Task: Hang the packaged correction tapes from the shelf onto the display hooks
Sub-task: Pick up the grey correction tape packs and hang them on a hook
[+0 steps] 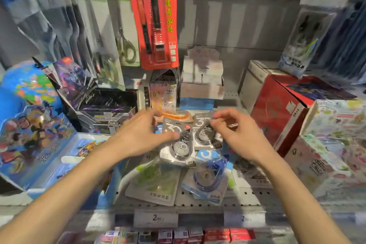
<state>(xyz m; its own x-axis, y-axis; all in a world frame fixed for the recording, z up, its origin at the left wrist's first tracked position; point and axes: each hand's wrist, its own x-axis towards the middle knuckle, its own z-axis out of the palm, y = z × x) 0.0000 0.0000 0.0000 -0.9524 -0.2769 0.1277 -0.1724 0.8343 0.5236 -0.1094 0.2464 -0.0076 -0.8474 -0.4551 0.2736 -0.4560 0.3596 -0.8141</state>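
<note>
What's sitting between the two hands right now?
In the head view, two grey correction tape packs lie side by side between the left hand and right hand; both hands touch them.

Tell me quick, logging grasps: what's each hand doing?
Left hand: pinching the left grey correction tape pack.
Right hand: pinching the right grey pack.

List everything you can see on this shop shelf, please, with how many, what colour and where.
grey correction tape packs: two, grey-black, centre, at the fingers
blue correction tape pack: one, blue, front centre, lying flat
green pack: one, green, front, left of the blue
red hanging card: one, red, top centre
scissors packs: two at least, green handles, hanging left
globe: one, blue, far left
red box: one, right
price tag: one, white, shelf edge
left hand: on the left grey pack
right hand: on the right grey pack
</note>
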